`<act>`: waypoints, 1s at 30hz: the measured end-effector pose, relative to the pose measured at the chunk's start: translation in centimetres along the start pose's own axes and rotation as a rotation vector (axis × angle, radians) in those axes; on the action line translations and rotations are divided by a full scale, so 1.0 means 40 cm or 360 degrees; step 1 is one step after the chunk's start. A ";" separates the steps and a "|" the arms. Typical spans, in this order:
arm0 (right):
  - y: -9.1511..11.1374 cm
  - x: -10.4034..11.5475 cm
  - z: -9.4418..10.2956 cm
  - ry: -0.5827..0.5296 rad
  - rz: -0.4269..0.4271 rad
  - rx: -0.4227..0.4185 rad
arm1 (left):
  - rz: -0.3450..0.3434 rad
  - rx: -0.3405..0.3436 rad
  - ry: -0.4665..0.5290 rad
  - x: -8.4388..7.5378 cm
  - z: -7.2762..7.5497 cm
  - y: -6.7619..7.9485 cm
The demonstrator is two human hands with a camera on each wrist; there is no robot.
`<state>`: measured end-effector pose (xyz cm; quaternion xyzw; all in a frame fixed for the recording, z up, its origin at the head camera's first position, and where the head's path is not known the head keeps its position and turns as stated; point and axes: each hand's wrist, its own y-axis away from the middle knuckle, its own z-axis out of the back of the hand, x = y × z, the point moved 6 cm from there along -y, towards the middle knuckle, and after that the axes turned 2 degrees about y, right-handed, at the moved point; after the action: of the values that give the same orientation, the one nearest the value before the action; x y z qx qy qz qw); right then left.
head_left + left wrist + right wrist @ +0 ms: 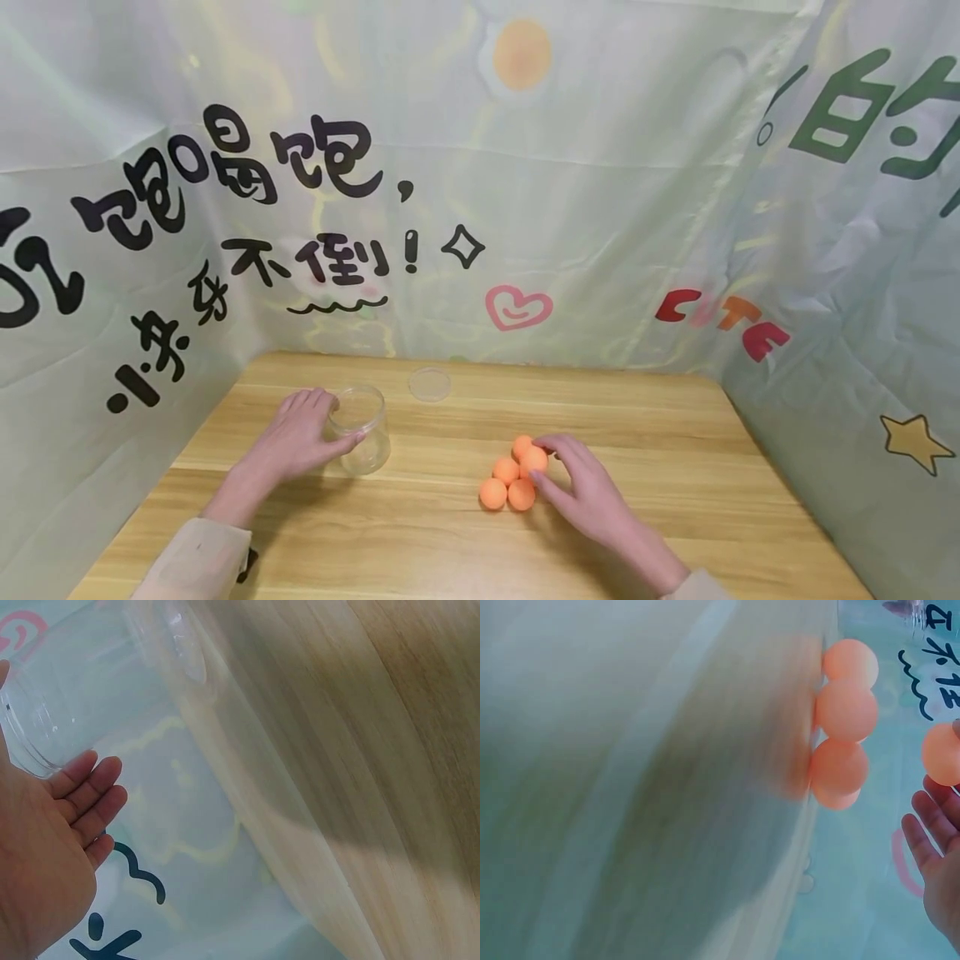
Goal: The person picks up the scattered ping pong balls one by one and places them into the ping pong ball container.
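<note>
From where I stand, I see a person's two hands above a wooden table (420,542). The right hand (588,492) has its thumb and fingertips closed on one orange ball (533,461), and the right wrist view shows this ball apart from the others. Just beside this pinch, toward the left hand and a little below it, four more orange balls (492,494) lie close together on the wood. The left hand (296,429) is well apart from the right one. It holds a clear jar (367,450) near the rim, the thumb on the near side and the fingers on the far left side; the jar stands upright inside this grip. Beyond the jar, a little to its right, a clear round disc (429,384) lies flat. Farther behind both hands hangs a printed cloth (600,208).
</note>
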<state>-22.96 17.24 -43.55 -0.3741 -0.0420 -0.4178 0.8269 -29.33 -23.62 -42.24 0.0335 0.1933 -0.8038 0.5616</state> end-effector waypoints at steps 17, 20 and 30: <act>-0.079 0.054 -0.034 -0.0172 0.0081 -0.0083 | -0.0039 -0.0035 -0.0024 0.008 -0.008 0.002; -0.091 0.066 -0.037 -0.0211 0.0144 -0.0127 | -0.0042 -0.0040 -0.0022 0.009 -0.009 0.002; -0.125 0.098 -0.063 -0.0259 0.0245 -0.0174 | -0.0047 -0.0056 -0.0019 0.014 -0.013 0.002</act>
<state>-24.65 11.16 -40.93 -0.4534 -0.0572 -0.3229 0.8288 -29.55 -23.97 -42.90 0.0160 0.2045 -0.8087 0.5513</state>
